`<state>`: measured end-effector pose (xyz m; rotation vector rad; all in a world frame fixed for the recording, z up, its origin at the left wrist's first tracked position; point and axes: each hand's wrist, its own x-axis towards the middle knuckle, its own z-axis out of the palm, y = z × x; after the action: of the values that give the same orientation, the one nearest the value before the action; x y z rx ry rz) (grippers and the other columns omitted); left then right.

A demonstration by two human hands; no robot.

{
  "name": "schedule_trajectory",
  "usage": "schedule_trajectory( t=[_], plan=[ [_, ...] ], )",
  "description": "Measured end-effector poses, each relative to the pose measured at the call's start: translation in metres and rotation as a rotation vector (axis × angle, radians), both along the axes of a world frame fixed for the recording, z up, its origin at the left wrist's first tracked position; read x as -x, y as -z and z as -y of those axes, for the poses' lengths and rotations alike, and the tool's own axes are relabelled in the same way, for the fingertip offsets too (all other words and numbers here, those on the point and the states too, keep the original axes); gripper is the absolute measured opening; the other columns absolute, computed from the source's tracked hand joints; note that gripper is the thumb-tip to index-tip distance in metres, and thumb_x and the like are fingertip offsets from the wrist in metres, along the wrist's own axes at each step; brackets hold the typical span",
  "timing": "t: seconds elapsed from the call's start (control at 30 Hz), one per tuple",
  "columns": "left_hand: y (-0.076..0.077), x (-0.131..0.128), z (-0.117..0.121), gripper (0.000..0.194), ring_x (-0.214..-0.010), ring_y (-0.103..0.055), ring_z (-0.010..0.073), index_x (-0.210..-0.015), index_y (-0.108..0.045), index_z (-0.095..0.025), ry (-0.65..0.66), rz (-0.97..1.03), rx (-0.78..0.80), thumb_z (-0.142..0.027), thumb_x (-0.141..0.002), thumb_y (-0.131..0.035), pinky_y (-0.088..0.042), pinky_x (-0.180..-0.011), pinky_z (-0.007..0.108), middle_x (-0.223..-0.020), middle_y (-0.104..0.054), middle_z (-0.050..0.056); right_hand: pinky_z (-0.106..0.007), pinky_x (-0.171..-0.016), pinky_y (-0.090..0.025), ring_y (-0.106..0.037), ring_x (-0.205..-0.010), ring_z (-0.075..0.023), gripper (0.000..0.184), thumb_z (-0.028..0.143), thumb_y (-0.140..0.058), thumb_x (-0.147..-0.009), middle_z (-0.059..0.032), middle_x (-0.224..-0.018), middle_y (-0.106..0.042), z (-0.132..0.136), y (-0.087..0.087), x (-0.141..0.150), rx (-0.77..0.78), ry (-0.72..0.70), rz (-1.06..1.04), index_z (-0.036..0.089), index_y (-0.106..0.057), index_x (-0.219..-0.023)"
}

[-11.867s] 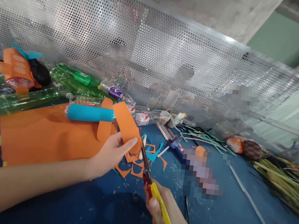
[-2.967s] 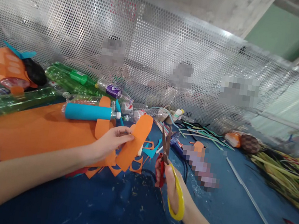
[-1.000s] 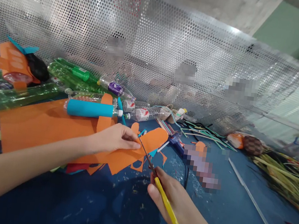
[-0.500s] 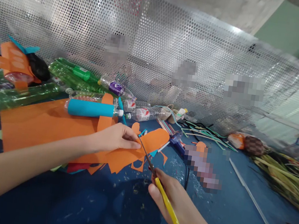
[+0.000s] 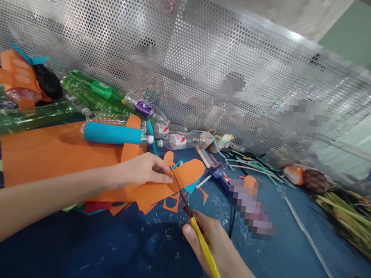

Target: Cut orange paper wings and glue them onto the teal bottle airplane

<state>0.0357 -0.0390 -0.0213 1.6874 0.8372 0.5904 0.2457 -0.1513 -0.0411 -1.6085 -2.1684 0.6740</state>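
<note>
My left hand (image 5: 148, 169) pinches a piece of orange paper (image 5: 192, 173) that has a rounded right end. Yellow-handled scissors (image 5: 206, 254) are in my right hand (image 5: 209, 241), its fingers closed round the handles. Their blades point up and left, lying at the paper close to my left fingertips. Under and beside my left hand are a large orange sheet (image 5: 41, 155) and orange offcuts (image 5: 145, 201). Just beyond it lies a plastic bottle wrapped in blue paper (image 5: 113, 135), with an orange strip (image 5: 130, 149) at its neck end.
Green bottles (image 5: 88, 95) and clear labelled bottles (image 5: 178, 141) line the back, before a perforated metal screen (image 5: 196, 62). An orange paper-covered bottle model (image 5: 22, 74) stands left. Thin tubes (image 5: 258, 163) and a long pale strip (image 5: 320, 259) lie right, near a bundle of dry leaves (image 5: 356, 223).
The rounded end of the orange paper has shifted slightly left. The scissors and my right hand have moved a little to the left; my left hand stays nearly in place.
</note>
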Motion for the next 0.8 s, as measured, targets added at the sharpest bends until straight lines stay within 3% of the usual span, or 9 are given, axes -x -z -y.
schedule_trajectory(
  t=[0.3,0.47,0.6,0.7,0.8],
  plan=[
    [0.007,0.002,-0.011,0.021,-0.06,-0.055,0.0135,-0.075,-0.072,-0.017,0.046,-0.076,0.013,-0.038,-0.07,-0.067,-0.038,-0.056,0.023,-0.068,-0.067,0.002,-0.022,-0.044,-0.019,-0.026,-0.048,-0.0091,0.047,0.06,-0.039,-0.083,0.0053,-0.052,-0.03,-0.007,0.012,-0.004,-0.006,0.027,0.093,0.02,-0.038,-0.058],
    [0.012,0.007,-0.021,0.03,-0.061,-0.054,0.0138,-0.077,-0.07,-0.016,0.07,-0.22,-0.047,-0.044,-0.07,-0.064,-0.036,-0.056,0.022,-0.069,-0.065,0.002,-0.023,-0.043,-0.019,-0.027,-0.045,-0.0087,0.047,0.057,-0.041,-0.082,0.0054,-0.049,-0.027,-0.013,0.012,-0.005,-0.058,0.091,0.129,0.02,-0.035,-0.053],
    [0.017,0.016,-0.034,0.026,-0.063,-0.055,0.0151,-0.078,-0.069,-0.017,0.169,-0.36,-0.211,-0.042,-0.072,-0.061,-0.036,-0.056,0.022,-0.07,-0.066,0.002,-0.021,-0.039,-0.028,-0.043,-0.04,-0.0109,0.043,0.057,-0.039,-0.083,0.0036,-0.049,-0.037,-0.018,0.012,-0.012,0.004,0.183,0.046,0.021,-0.038,-0.058],
    [0.02,0.023,-0.044,0.021,-0.075,-0.059,0.019,-0.086,-0.069,-0.019,0.068,-0.432,-0.406,-0.03,-0.075,-0.055,-0.038,-0.063,0.024,-0.085,-0.069,0.005,-0.021,-0.038,-0.039,-0.051,-0.041,-0.0134,0.043,0.06,-0.037,-0.083,0.0025,-0.053,-0.043,-0.025,0.018,-0.022,0.104,0.313,-0.113,0.022,-0.041,-0.063],
    [0.024,0.026,-0.052,0.028,-0.079,-0.059,0.0204,-0.1,-0.065,-0.019,-0.034,-0.482,-0.503,-0.024,-0.078,-0.048,-0.039,-0.064,0.026,-0.091,-0.068,0.007,-0.025,-0.044,-0.049,-0.053,-0.046,-0.0142,0.044,0.061,-0.035,-0.083,0.0019,-0.057,-0.045,-0.031,0.027,-0.032,0.162,0.385,-0.296,0.022,-0.043,-0.065]
  ],
)
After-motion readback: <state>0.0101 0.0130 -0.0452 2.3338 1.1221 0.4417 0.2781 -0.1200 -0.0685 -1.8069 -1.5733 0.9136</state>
